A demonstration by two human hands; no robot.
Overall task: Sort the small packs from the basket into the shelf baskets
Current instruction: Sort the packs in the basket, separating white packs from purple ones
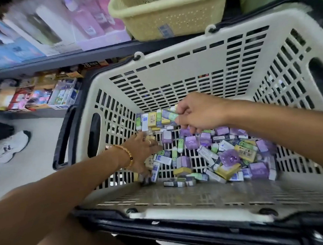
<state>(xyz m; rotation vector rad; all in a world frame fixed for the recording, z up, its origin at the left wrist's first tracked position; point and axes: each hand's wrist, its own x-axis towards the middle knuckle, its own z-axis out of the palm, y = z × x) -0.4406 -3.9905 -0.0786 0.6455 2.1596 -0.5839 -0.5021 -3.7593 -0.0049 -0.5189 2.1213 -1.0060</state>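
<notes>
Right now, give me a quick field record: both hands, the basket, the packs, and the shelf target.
left hand: down among loose packs on the left of the basket floor; blurred, grip unclear
right hand: pinches a small pack above the pile
basket: white, slotted, black handles
packs: many left, purple, yellow, green and white, mostly right and centre
row of packs: stands against the far wall
shelf basket: yellow, on the shelf above and behind

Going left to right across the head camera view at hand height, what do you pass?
White sneaker on the floor → black basket handle → left hand among the packs → right hand pinching a small pack → purple packs.
</notes>
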